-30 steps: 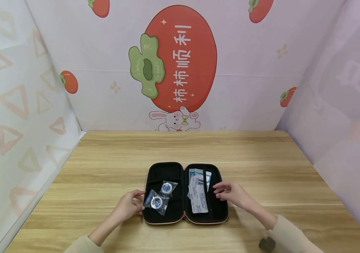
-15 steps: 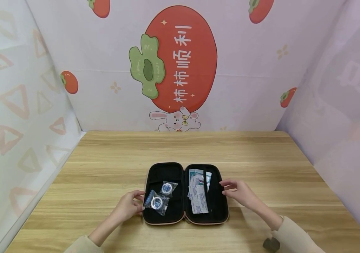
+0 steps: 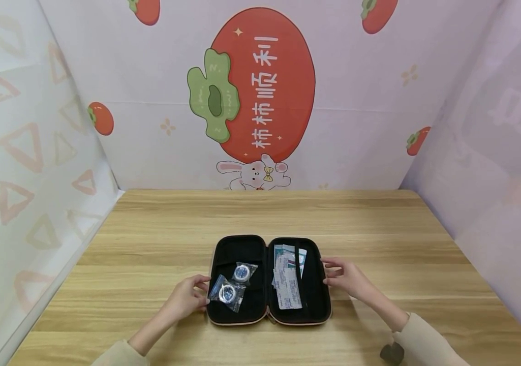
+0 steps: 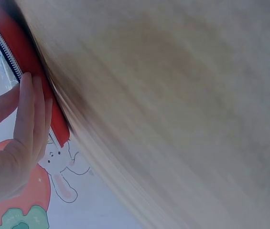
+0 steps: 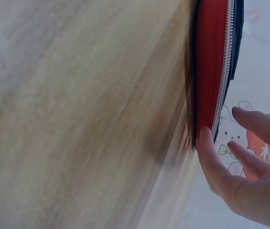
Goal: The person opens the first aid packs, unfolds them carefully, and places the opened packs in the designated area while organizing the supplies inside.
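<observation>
A zippered case (image 3: 237, 249) with a black lining lies spread flat on the table, its two halves side by side. In the wrist views its outer shell (image 5: 210, 57) is red with a silver zipper. The left half holds two round white-and-blue items (image 3: 242, 273) in clear bags. In the right half, several printed paper packets (image 3: 288, 290) sit partly under a black elastic strap (image 3: 297, 262). My left hand (image 3: 184, 297) touches the case's left edge with nearly straight fingers. My right hand (image 3: 349, 278) is at the right edge, one finger against the red side, the others apart.
The wood-grain table (image 3: 159, 218) extends around the case on all sides. A printed backdrop (image 3: 356, 101) stands along the far edge, with fabric walls at left and right. A small dark object (image 3: 392, 353) shows beside the right sleeve.
My right hand has moved right, from over the right half of the case to its outer edge. My left hand, the case and its contents stay in place.
</observation>
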Action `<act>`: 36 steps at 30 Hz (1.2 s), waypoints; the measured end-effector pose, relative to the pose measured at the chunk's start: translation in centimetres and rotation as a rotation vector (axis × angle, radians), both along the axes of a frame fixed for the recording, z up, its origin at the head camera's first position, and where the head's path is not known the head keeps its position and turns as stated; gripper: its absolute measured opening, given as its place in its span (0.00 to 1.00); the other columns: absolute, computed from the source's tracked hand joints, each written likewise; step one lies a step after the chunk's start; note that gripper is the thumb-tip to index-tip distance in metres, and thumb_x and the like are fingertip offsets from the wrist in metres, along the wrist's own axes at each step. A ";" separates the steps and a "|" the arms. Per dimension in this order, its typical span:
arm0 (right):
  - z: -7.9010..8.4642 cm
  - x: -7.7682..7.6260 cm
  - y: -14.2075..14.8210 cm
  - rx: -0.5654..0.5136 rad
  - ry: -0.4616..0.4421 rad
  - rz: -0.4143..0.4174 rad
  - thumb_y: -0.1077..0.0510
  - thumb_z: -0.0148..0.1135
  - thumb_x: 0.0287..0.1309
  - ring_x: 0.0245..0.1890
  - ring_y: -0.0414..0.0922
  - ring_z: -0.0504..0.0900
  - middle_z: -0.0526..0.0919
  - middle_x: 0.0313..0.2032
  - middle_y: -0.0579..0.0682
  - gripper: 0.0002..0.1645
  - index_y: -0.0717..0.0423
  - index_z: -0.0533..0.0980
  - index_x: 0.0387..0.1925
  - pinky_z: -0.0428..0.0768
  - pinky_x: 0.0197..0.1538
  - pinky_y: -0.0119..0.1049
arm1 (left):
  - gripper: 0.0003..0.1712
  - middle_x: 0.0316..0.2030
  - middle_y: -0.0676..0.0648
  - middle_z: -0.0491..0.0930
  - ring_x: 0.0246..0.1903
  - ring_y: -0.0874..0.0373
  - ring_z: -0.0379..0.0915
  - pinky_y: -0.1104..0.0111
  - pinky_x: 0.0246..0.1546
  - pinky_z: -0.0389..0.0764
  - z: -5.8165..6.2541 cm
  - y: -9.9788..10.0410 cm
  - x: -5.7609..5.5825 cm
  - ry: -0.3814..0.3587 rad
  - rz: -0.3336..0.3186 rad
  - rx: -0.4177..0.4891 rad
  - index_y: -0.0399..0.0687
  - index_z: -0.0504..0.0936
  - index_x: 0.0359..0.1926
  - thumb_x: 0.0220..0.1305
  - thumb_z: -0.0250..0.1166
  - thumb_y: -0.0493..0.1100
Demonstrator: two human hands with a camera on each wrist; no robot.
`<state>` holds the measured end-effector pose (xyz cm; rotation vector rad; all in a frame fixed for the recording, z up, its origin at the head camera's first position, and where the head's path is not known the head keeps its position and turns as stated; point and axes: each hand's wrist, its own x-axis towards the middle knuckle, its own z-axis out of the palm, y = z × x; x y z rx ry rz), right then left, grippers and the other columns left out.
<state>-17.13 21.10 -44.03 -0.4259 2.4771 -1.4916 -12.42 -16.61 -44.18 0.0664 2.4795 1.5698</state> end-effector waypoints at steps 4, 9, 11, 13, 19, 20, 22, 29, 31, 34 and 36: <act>-0.1 0.0 0.0 -0.029 -0.040 0.032 0.72 0.59 0.45 0.37 0.57 0.79 0.72 0.42 0.73 0.30 0.78 0.62 0.52 0.80 0.34 0.34 | 0.27 0.31 0.41 0.73 0.22 0.54 0.74 0.68 0.21 0.79 0.0 -0.2 -0.2 0.021 -0.041 -0.012 0.20 0.67 0.48 0.40 0.56 0.18; -0.5 0.0 0.1 -0.044 -0.055 0.049 0.75 0.54 0.44 0.31 0.51 0.80 0.75 0.38 0.72 0.26 0.81 0.64 0.49 0.80 0.32 0.33 | 0.25 0.29 0.41 0.75 0.22 0.55 0.75 0.71 0.20 0.78 0.3 -1.2 -0.7 0.102 -0.178 -0.100 0.20 0.68 0.46 0.41 0.59 0.21; -0.6 0.0 0.1 -0.049 -0.060 0.046 0.76 0.53 0.43 0.30 0.50 0.80 0.75 0.38 0.72 0.26 0.82 0.64 0.48 0.80 0.32 0.33 | 0.23 0.28 0.41 0.76 0.21 0.57 0.75 0.73 0.19 0.76 0.5 -1.5 -1.0 0.151 -0.229 -0.159 0.22 0.70 0.44 0.42 0.60 0.23; -0.6 0.0 0.1 -0.061 -0.077 0.034 0.76 0.53 0.43 0.30 0.48 0.80 0.76 0.38 0.72 0.26 0.81 0.64 0.49 0.80 0.32 0.33 | 0.21 0.29 0.41 0.76 0.21 0.59 0.74 0.74 0.18 0.74 0.8 -1.8 -1.3 0.198 -0.262 -0.210 0.24 0.72 0.44 0.43 0.59 0.25; -0.5 0.1 -0.1 -0.080 -0.116 -0.005 0.76 0.55 0.43 0.29 0.46 0.80 0.77 0.36 0.70 0.27 0.80 0.64 0.50 0.80 0.31 0.35 | 0.14 0.31 0.41 0.77 0.27 0.58 0.74 0.75 0.25 0.76 1.8 -1.6 -2.1 0.356 -0.305 -0.292 0.29 0.76 0.40 0.48 0.57 0.26; -0.5 0.2 -0.1 -0.080 -0.121 -0.009 0.76 0.55 0.43 0.29 0.46 0.80 0.77 0.35 0.70 0.27 0.80 0.63 0.50 0.80 0.31 0.35 | 0.13 0.32 0.41 0.77 0.28 0.57 0.75 0.75 0.26 0.77 2.0 -1.6 -2.2 0.374 -0.308 -0.292 0.30 0.76 0.39 0.49 0.57 0.26; -0.5 0.2 -0.2 -0.077 -0.133 -0.020 0.76 0.55 0.44 0.29 0.46 0.80 0.77 0.35 0.69 0.27 0.79 0.63 0.50 0.80 0.31 0.35 | 0.12 0.33 0.40 0.76 0.30 0.54 0.75 0.74 0.29 0.77 2.3 -1.4 -2.4 0.394 -0.315 -0.288 0.31 0.76 0.39 0.50 0.58 0.27; -0.5 0.4 -0.2 -0.074 -0.148 -0.031 0.77 0.55 0.44 0.28 0.47 0.79 0.78 0.33 0.67 0.28 0.79 0.63 0.51 0.80 0.30 0.36 | 0.14 0.38 0.43 0.76 0.37 0.50 0.73 0.66 0.38 0.77 2.4 -0.5 -2.6 0.393 -0.372 -0.286 0.36 0.76 0.41 0.51 0.61 0.33; -0.6 0.4 -0.2 -0.084 -0.155 -0.030 0.77 0.54 0.44 0.28 0.46 0.79 0.78 0.33 0.68 0.28 0.80 0.62 0.51 0.80 0.30 0.36 | 0.14 0.38 0.46 0.76 0.38 0.51 0.72 0.65 0.40 0.76 2.3 -0.3 -2.7 0.397 -0.401 -0.301 0.38 0.77 0.41 0.51 0.62 0.35; -0.7 0.4 -0.2 -0.092 -0.170 -0.039 0.77 0.54 0.44 0.28 0.46 0.79 0.78 0.33 0.67 0.28 0.79 0.62 0.52 0.81 0.30 0.37 | 0.15 0.39 0.49 0.75 0.38 0.53 0.71 0.64 0.41 0.75 2.0 0.0 -2.9 0.400 -0.436 -0.317 0.40 0.77 0.41 0.50 0.64 0.37; -0.7 0.5 -0.2 -0.095 -0.183 -0.048 0.77 0.54 0.45 0.27 0.46 0.79 0.78 0.33 0.66 0.28 0.79 0.61 0.52 0.81 0.30 0.38 | 0.17 0.39 0.49 0.74 0.39 0.53 0.71 0.63 0.41 0.75 1.8 0.3 -3.0 0.397 -0.449 -0.330 0.41 0.77 0.42 0.49 0.65 0.39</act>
